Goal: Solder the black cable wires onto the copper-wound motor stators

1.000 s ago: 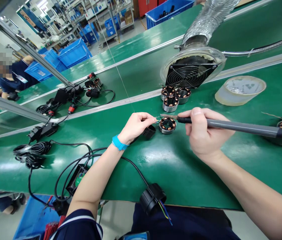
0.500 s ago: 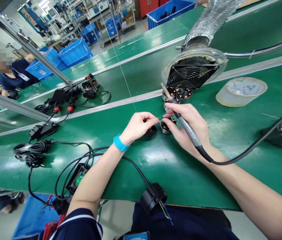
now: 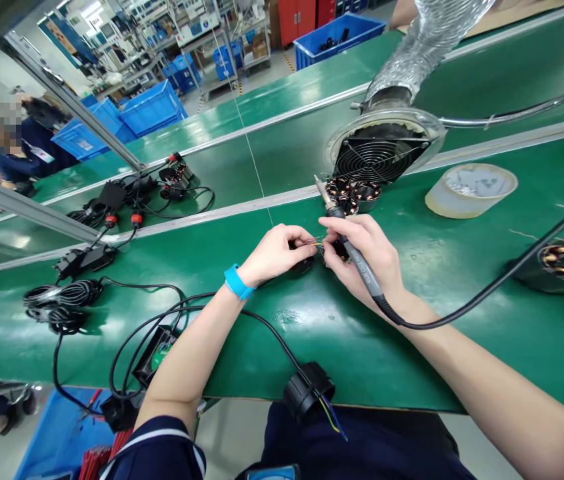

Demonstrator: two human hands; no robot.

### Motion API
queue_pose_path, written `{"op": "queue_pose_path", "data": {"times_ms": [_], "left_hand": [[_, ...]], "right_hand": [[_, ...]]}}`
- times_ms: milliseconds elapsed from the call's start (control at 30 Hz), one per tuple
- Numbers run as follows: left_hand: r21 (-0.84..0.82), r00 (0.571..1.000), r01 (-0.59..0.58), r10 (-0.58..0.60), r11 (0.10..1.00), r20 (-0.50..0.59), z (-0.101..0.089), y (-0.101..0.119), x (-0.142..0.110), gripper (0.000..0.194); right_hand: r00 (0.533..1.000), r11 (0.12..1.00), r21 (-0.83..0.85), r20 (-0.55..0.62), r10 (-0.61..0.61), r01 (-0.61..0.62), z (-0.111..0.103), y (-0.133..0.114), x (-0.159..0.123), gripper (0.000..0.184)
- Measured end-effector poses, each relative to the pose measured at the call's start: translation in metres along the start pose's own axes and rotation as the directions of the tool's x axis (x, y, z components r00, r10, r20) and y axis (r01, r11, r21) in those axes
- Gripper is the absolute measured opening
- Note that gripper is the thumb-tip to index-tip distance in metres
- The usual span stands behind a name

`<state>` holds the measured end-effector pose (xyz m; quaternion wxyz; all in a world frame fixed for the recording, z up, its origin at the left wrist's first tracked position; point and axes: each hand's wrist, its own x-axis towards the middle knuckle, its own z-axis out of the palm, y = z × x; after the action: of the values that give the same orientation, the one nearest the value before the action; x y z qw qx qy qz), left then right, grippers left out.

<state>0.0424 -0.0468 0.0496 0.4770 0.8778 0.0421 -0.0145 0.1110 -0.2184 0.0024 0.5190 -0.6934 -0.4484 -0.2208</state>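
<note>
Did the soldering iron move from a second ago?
Yes. The soldering iron lay sideways, tip pointing left; now the right hand holds it swung round, its tip pointing up toward the fan.

No lettering is readable; the print on the soldering iron (image 3: pixel 357 263) is blurred

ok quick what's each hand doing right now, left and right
Left hand: closed, fingertips pinching thin wires.
Right hand: closed around the soldering iron, tip pointing up and away; fingertips also meet the wires.

stators (image 3: pixel 353 192) crowd ahead, bare belt (image 3: pixel 462 267) right
</note>
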Motion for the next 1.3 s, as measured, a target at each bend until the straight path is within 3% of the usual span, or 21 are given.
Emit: {"op": "queue_pose_path", "data": {"times_ms": [133,367,500,833,1067,1300], "left_hand": [[0.049,1.000,-0.009,0.009,0.999,0.012,0.000,-0.002,0.000,0.022],[-0.220,0.997,0.069,-0.058,0.973,0.056,0.002,-0.003,0.000,0.028],[-0.274,0.995,0.094,-0.098,0.957,0.003,0.007,-0.007,0.001,0.034],[-0.298,0.987,0.126,-0.149,0.946,-0.056,0.008,-0.013,0.005,0.031],[-0.267,0.986,0.135,-0.156,0.954,-0.062,0.010,-0.011,0.004,0.030],[-0.215,0.989,0.109,-0.128,0.970,-0.079,0.012,-0.010,0.002,0.030]], "right_hand": [[1.000,1.000,-0.004,-0.025,0.016,-0.016,0.000,-0.004,-0.004,0.044],[1.000,1.000,-0.008,-0.002,-0.019,0.019,0.003,-0.002,-0.010,0.044],[0.999,0.998,-0.033,0.007,-0.048,0.048,0.003,-0.001,-0.012,0.046],[0.988,0.988,0.052,-0.038,0.151,-0.149,-0.001,-0.004,-0.012,0.040],[0.922,0.923,0.119,-0.085,0.377,-0.367,0.003,-0.003,-0.011,0.041],[0.923,0.918,0.141,-0.061,0.381,-0.370,0.003,-0.004,-0.012,0.040]]}}
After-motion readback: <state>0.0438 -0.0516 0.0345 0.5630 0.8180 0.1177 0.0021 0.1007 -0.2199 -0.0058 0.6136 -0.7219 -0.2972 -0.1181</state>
